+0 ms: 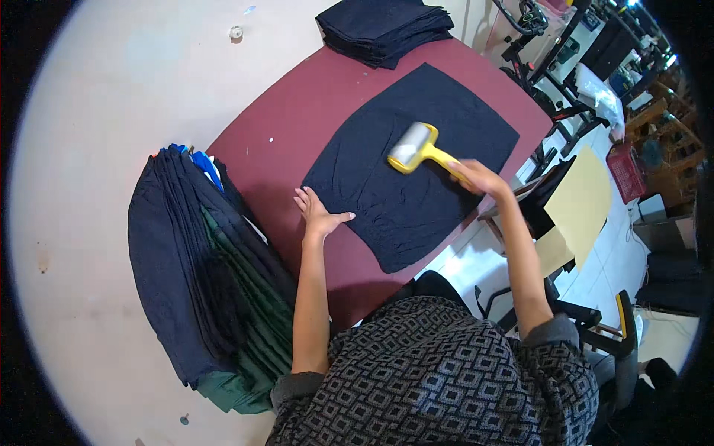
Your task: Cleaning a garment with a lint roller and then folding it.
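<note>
Patterned shirt (439,372), roller (413,145), cloth (405,197), red basket (626,171)

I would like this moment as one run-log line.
left hand: open, at edge of dark garment; right hand: gripping yellow roller over garment; dark fabric stack: red table's far edge

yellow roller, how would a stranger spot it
Find the maroon table, then the dark garment spread flat on it. Over that garment, the right hand holds the roller, the only bright yellow thing among dark cloth.
</note>
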The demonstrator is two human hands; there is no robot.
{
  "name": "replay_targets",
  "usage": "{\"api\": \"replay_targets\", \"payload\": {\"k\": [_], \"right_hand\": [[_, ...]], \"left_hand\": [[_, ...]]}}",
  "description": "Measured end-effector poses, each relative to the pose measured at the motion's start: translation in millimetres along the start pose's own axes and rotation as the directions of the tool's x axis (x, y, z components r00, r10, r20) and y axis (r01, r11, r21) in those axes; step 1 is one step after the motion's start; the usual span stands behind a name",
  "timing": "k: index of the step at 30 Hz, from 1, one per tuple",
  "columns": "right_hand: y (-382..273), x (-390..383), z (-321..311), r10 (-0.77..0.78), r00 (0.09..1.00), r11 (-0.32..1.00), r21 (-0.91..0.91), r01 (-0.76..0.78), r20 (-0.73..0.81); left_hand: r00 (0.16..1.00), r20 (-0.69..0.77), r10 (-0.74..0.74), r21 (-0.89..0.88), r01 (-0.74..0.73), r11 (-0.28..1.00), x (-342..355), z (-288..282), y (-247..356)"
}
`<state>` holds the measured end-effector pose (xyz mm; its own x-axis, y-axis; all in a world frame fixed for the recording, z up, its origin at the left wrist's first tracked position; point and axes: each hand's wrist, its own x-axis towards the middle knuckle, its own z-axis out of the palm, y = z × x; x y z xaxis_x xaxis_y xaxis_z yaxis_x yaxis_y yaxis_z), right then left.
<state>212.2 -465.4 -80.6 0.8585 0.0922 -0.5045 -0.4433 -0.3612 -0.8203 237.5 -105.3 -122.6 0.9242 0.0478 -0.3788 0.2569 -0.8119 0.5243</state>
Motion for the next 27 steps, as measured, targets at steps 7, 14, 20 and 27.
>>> {"api": "replay_targets", "payload": {"k": [7, 14, 20, 27], "right_hand": [[122, -146, -16, 0.216, 0.963, 0.963, 0.199, -0.183, -0.159], [79, -76, 17, 0.149, 0.957, 0.963, 0.258, -0.082, -0.249], [4, 78, -16, -0.113, 0.918, 0.991, 0.029, 0.134, -0.379], [-28, 118, -58, -0.020, 0.972, 0.999, -0.048, 0.009, -0.232]], "left_hand": [[1.000, 0.001, 0.007, -0.005, -0.007, 1.000, 2, 2, -2], [0.998, -0.038, 0.059, -0.058, -0.061, 0.996, 3, 3, -13], [0.974, -0.126, 0.188, -0.058, -0.197, 0.979, -10, 13, -9], [0.943, -0.332, 0.019, 0.107, 0.017, 0.994, -50, 53, 16]]}}
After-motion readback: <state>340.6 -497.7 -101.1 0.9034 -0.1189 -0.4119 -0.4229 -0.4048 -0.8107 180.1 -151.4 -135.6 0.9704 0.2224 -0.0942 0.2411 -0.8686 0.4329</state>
